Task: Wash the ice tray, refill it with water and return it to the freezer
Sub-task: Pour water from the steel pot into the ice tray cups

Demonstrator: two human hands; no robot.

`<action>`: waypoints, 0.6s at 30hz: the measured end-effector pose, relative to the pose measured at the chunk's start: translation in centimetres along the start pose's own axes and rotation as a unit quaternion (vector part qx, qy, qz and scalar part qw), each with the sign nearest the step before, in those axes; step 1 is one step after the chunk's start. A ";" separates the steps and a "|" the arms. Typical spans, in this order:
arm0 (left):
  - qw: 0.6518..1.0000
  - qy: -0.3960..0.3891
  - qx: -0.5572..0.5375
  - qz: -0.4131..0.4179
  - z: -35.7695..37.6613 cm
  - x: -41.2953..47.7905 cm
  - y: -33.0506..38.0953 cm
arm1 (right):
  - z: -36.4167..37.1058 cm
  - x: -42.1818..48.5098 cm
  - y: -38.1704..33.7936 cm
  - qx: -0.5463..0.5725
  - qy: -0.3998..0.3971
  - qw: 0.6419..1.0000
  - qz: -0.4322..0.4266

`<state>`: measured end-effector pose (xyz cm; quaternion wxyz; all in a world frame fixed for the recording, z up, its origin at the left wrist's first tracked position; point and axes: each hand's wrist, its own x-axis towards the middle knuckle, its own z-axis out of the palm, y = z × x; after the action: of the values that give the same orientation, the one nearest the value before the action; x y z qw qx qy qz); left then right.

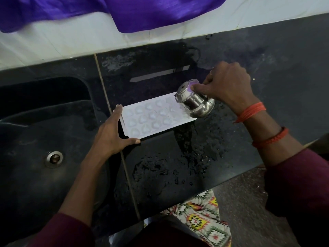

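Tilting a steel pot [195,102] over the ice tray [151,118], right hand [229,86] grips it; left hand [110,134], fingers straight, braces the tray.

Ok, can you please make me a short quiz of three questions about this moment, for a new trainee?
1. True or false: the steel pot stands upright on the counter.
2. Which of the hands steadies the left end of the ice tray? A) the left hand B) the right hand C) neither
3. Fill in the missing word: the counter in front of the tray is ____ (wet or dry).

Key
1. False: the right hand holds the pot tilted over the tray's right end.
2. A.
3. Wet.
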<state>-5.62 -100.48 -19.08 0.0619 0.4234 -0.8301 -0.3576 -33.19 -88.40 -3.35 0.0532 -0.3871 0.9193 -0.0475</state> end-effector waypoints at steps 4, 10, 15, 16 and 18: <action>1.000 0.000 -0.001 0.002 0.0 0.0 0.0 | -0.1 0.0 0.1 0.004 0.008 1.000 0.000; 1.000 -0.004 -0.003 0.001 -0.1 -0.1 0.1 | -0.1 -0.1 0.3 0.013 0.012 1.000 -0.007; 1.000 -0.002 0.001 0.002 -0.1 -0.1 0.3 | 0.0 -0.3 0.4 0.039 0.022 0.999 -0.012; 1.000 -0.001 0.002 0.003 -0.1 -0.1 0.3 | -0.1 -0.4 0.5 0.050 0.026 0.998 -0.014; 1.000 -0.002 0.004 0.003 -0.1 0.0 0.3 | -0.2 -0.5 0.7 0.076 0.027 0.997 -0.020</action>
<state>-5.78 -100.37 -18.78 0.0593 0.4206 -0.8328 -0.3550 -33.42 -87.56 -3.19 0.0567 -0.3986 0.9063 -0.1282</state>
